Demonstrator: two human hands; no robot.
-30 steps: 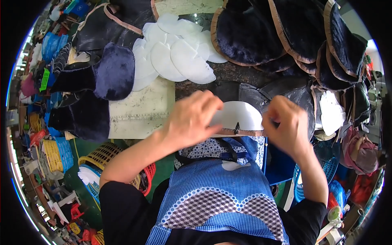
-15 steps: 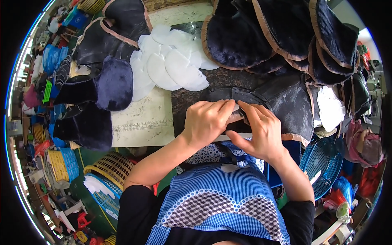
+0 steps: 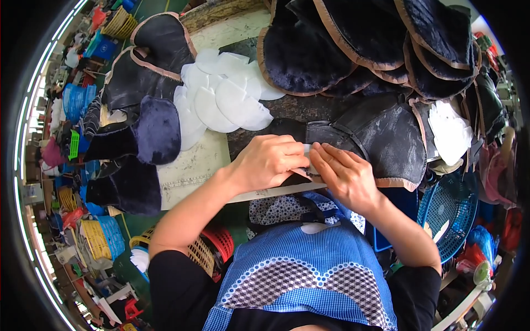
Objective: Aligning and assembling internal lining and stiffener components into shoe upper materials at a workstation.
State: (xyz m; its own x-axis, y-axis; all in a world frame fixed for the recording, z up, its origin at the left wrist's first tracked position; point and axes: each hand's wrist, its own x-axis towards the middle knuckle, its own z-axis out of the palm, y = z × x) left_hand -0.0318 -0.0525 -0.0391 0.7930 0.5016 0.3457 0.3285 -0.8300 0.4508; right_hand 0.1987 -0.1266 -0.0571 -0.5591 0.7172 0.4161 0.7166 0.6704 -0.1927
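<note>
A black leather boot upper [image 3: 381, 138] with a tan notched edge lies across the front of the bench. My left hand [image 3: 269, 161] is closed with curled fingers at its near edge. My right hand [image 3: 345, 175] lies close beside it, fingers together and pressed over the same edge, its thumb hidden underneath. A small white piece [image 3: 307, 148] shows between the fingertips of both hands; most of it is covered. Beyond my left hand lies a spread pile of white half-moon stiffener pieces [image 3: 243, 105].
Fur-lined black uppers [image 3: 309, 55] are heaped at the back right, with more uppers [image 3: 160, 129] at the left. White pieces [image 3: 448, 132] sit right of the held upper. A blue basket [image 3: 450, 215] stands low at right, a red basket [image 3: 220, 243] below the bench [image 3: 187, 190].
My right thumb has tucked in under the edge, and my right fingers now lie flatter. My left hand has shifted slightly left and down. The whole view has tilted a little.
</note>
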